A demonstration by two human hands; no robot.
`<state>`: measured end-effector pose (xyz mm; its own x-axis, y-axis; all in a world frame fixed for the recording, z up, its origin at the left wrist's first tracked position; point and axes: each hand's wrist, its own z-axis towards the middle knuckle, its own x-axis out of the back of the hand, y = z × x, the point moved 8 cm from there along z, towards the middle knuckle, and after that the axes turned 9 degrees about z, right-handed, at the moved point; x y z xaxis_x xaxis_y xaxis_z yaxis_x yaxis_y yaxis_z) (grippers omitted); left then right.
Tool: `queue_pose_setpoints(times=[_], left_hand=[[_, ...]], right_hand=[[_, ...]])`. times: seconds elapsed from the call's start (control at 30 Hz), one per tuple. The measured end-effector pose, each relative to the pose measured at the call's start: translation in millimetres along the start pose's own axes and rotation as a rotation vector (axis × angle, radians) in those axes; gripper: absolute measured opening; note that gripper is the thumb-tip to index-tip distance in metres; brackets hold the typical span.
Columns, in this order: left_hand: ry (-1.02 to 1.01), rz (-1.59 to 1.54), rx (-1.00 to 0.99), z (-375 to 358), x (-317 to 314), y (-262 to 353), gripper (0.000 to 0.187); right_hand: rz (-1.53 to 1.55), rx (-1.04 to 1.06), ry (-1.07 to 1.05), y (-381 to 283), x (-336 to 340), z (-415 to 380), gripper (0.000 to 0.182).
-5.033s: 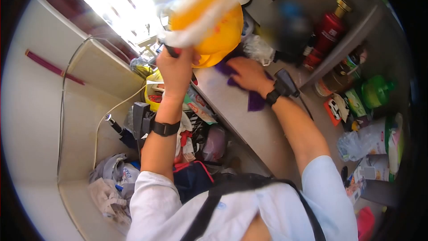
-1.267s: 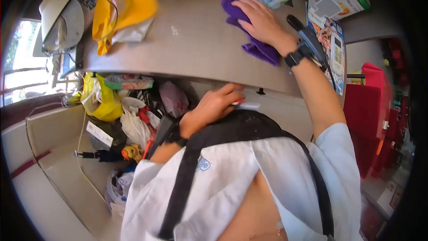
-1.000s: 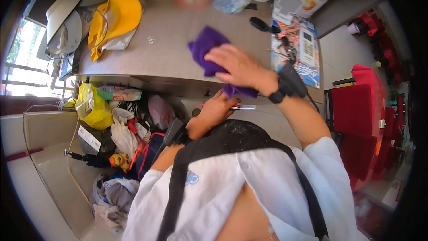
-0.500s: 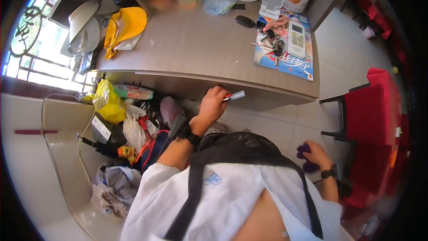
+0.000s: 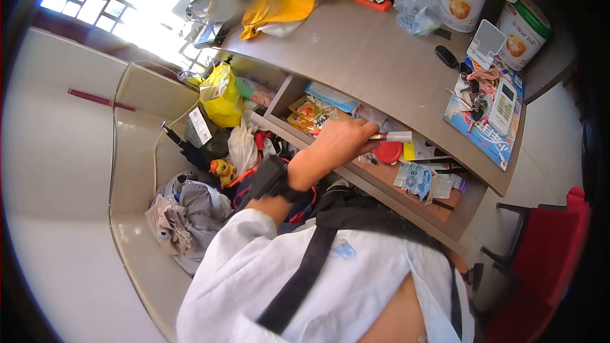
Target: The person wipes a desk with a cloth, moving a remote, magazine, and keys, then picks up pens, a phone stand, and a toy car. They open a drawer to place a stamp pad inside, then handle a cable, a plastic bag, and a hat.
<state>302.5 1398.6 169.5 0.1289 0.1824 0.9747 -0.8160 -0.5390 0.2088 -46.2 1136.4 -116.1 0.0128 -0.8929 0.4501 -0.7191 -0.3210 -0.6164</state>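
Observation:
My left hand, with a dark band on its wrist, is closed over the pulled-out drawer. It grips a slim pen with a clear end pointing right. Beneath and around the hand lie a yellow snack packet, a round red lid, and some banknotes in the drawer. Only a sliver of my right hand shows beside the drawer's near right corner, above a dark wristband; its fingers are hidden.
On the desktop are a magazine, a remote, keys, a phone stand, tubs and a yellow cap. Bags and clothes fill the left side. A red-covered chair stands right.
The drawer now stands open. My left hand has moved right, over its contents, still with the pen. My right hand, earlier holding something dark purple, is mostly out of sight. The view has turned left.

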Motion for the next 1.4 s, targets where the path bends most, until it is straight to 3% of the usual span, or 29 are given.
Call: queue_pose_setpoints(times=[0.03,0.07,0.13,0.17,0.2,0.27,0.33,0.43,0.5,0.53,0.57,0.6,0.63,0.67,0.73,0.83,0.87,0.93,0.97,1.07,1.1,1.17,1.2,1.27,1.3,1.4], left_hand=[[-0.111,0.056,0.039,7,-14,-7,0.034],[-0.098,0.053,0.028,9,-18,-10,0.034],[0.103,0.108,-0.158,4,-11,-2,0.041],[0.055,0.064,-0.149,0,-12,-5,0.055],[0.076,0.063,-0.162,-6,-4,-7,0.055],[0.091,-0.004,-0.166,-22,11,-12,0.072],[0.088,0.139,-0.152,-33,0,-35,0.079],[0.095,0.287,-0.125,-23,-3,-49,0.087],[0.145,0.276,-0.094,-14,2,-52,0.088],[0.158,0.295,-0.067,-10,-5,-58,0.089],[0.274,0.319,-0.082,-5,-12,-66,0.091],[0.259,0.288,-0.027,3,-16,-70,0.091],[0.21,0.246,0.006,13,-12,-70,0.09],[0.226,0.288,0.002,22,-10,-70,0.089],[0.25,0.282,-0.011,36,-12,-72,0.087],[0.203,0.255,0.056,50,-12,-84,0.083],[0.205,0.259,0.039,48,-10,-86,0.083],[0.268,0.214,0.03,42,-9,-89,0.078],[0.263,0.209,0.015,38,-12,-91,0.078],[0.384,-0.021,-0.023,24,-12,-99,0.069],[0.528,-0.194,-0.037,15,-6,-102,0.064],[0.725,-0.432,-0.045,5,7,-109,0.055],[0.721,-0.432,-0.056,6,10,-109,0.055],[0.981,-0.397,0.037,-7,33,-120,0.052],[1.037,-0.412,0.036,-9,47,-120,0.05],[1.103,-0.422,0.096,-11,52,-135,0.047]], right_hand=[[0.014,0.03,0.03,-6,6,5,0.04],[0.028,0.064,0.067,-14,13,6,0.04],[0.053,0.121,0.165,-17,32,1,0.041],[0.061,0.131,0.231,-15,44,0,0.042],[0.057,0.138,0.255,-5,56,-2,0.042],[0.084,-0.037,0.79,50,114,-43,0.045],[0.13,-0.021,1.053,57,167,-94,0.043],[0.11,0.092,1.312,-71,204,-157,0.042],[0.569,0.344,1.061,-165,199,-150,0.039],[0.638,0.372,1.035,-197,192,-141,0.037],[0.791,0.449,0.781,-260,172,-128,0.036],[0.534,0.614,0.816,-284,172,-109,0.032],[0.519,0.685,0.764,-336,161,-100,0.03],[0.627,0.668,0.62,-371,148,-81,0.029],[0.405,0.774,0.427,-452,127,-61,0.027],[0.129,0.893,0.37,-522,93,-11,0.031],[0.095,0.914,0.287,-532,72,14,0.035],[-0.345,1.051,0.286,-544,23,55,0.041],[-0.597,1.101,0.435,-541,-1,56,0.044],[-0.579,1.147,0.453,-551,-38,71,0.046],[-0.581,1.129,0.454,-559,-47,75,0.046],[-0.531,1.252,0.149,-580,-76,76,0.046],[-0.526,1.249,0.16,-587,-75,74,0.046],[0.102,1.028,-0.117,-597,-64,73,0.044],[0.248,0.933,-0.152,-600,-50,69,0.042],[0.497,1.072,0.047,-618,4,51,0.041]])
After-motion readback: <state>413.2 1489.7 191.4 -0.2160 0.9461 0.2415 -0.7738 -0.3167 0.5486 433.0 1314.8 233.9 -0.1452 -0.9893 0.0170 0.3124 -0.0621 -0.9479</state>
